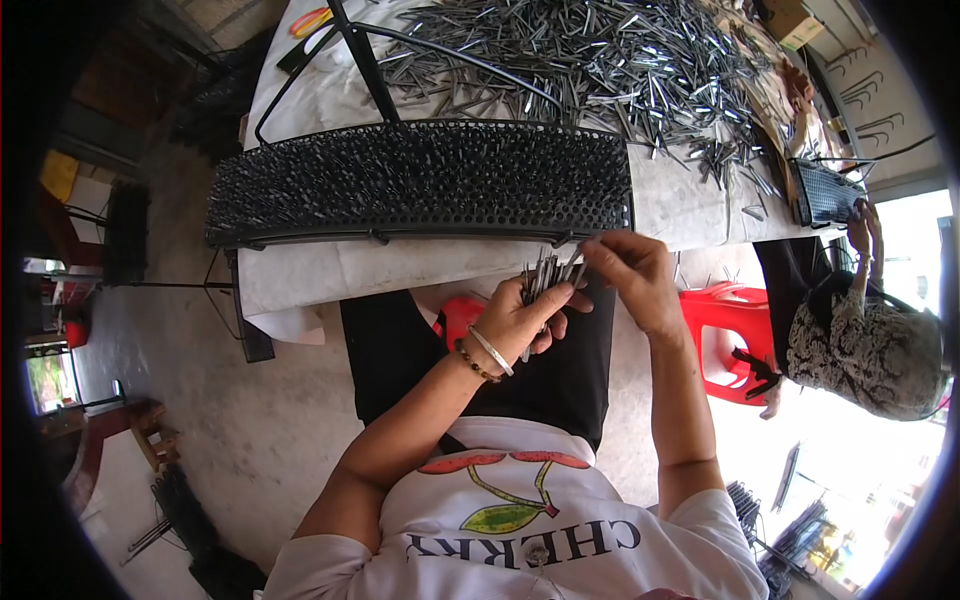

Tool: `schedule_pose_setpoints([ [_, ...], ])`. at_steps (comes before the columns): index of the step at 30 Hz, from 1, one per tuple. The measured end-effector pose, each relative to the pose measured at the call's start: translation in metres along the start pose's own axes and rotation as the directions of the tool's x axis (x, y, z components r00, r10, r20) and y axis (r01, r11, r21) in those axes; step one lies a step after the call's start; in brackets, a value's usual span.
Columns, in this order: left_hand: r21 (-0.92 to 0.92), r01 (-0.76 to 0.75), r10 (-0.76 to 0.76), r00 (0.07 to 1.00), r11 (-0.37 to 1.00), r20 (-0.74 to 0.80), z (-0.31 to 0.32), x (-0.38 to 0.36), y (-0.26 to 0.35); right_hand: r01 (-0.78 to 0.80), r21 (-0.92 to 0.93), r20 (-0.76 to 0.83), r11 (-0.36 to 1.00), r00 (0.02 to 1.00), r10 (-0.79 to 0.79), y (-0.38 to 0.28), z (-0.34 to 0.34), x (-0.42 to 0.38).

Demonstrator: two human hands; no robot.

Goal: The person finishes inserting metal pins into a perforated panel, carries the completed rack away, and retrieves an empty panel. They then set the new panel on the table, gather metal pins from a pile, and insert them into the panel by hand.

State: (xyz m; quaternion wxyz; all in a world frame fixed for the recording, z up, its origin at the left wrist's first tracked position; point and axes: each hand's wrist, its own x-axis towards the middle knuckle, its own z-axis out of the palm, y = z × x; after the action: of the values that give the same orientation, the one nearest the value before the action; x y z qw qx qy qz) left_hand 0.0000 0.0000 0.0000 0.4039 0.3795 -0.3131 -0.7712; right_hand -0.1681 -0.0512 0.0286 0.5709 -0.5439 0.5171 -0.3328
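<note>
My left hand point(522, 318), with two bracelets at its wrist, is closed around a bundle of thin grey metal strips point(546, 272) that stand up out of the fist. Just to the right, my right hand point(637, 277) pinches at the top end of one strip beside the bundle. Both hands are in front of the table edge, above my lap. Close beyond them lies a long black perforated metal rack point(590, 212), its holes mostly filled with short upright strips. Several holes along its near and right side show bare.
A large heap of loose strips point(620, 60) covers the far part of the cloth-covered table point(680, 205). Wire legs point(365, 70) rise from the rack. At right, another person's hands point(868, 230) touch a second rack point(825, 192). A red stool point(722, 335) stands below.
</note>
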Motion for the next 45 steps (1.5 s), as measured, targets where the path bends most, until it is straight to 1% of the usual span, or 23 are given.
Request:
schedule_pose_setpoints([
  [2,-0.082,0.04,-0.042,0.999,0.996,-0.014,0.001,0.001,-0.001,0.027,0.004,-0.137,1.0,0.99,-0.026,-0.004,-0.004,0.0],
  [5,-0.08,0.046,-0.049,0.998,0.996,-0.033,0.0,0.003,-0.006,0.137,0.037,-0.23,0.99,0.965,-0.125,-0.007,-0.017,0.007],
  [6,-0.089,0.056,-0.06,0.997,0.994,-0.044,0.001,0.003,-0.006,0.191,-0.007,-0.293,0.982,0.938,-0.185,-0.009,-0.018,0.01],
  [9,-0.11,0.08,-0.087,0.994,0.991,-0.062,0.005,0.003,-0.006,0.257,-0.143,-0.376,0.956,0.879,-0.292,-0.007,-0.021,0.024],
  [10,-0.113,0.088,-0.096,0.993,0.99,-0.062,0.005,0.003,-0.006,0.315,-0.215,-0.369,0.925,0.851,-0.375,0.001,-0.023,0.032],
  [13,-0.092,0.098,-0.103,0.994,0.991,-0.046,0.002,0.003,-0.01,0.375,-0.372,-0.312,0.849,0.811,-0.495,0.014,-0.024,0.046],
  [17,-0.085,0.138,-0.143,0.989,0.987,-0.045,0.0,0.003,-0.012,0.405,-0.442,-0.25,0.8,0.802,-0.543,0.015,-0.018,0.047],
  [23,-0.187,0.218,-0.222,0.975,0.958,0.0,-0.004,0.004,-0.016,0.461,-0.509,-0.177,0.727,0.77,-0.613,0.011,-0.012,0.045],
  [26,-0.25,0.26,-0.261,0.965,0.933,0.031,-0.004,0.001,-0.012,0.461,-0.505,-0.184,0.73,0.769,-0.613,0.012,-0.012,0.046],
  [29,-0.27,0.257,-0.248,0.966,0.928,0.069,-0.006,0.002,-0.014,0.458,-0.487,-0.212,0.744,0.764,-0.609,0.015,-0.013,0.046],
  [32,-0.214,0.277,-0.276,0.961,0.937,0.038,-0.005,0.001,-0.012,0.453,-0.473,-0.219,0.756,0.77,-0.599,0.015,-0.01,0.045],
  [35,-0.124,0.263,-0.266,0.964,0.957,-0.002,-0.005,0.0,-0.008,0.459,-0.485,-0.228,0.744,0.755,-0.615,0.015,-0.01,0.045],
  [38,-0.137,0.246,-0.249,0.969,0.96,-0.006,-0.007,0.001,-0.012,0.426,-0.477,-0.236,0.769,0.781,-0.579,0.015,-0.007,0.043],
  [45,-0.217,0.24,-0.232,0.971,0.946,0.065,-0.01,0.003,-0.013,0.408,-0.514,-0.225,0.754,0.784,-0.578,0.012,-0.006,0.041],
])
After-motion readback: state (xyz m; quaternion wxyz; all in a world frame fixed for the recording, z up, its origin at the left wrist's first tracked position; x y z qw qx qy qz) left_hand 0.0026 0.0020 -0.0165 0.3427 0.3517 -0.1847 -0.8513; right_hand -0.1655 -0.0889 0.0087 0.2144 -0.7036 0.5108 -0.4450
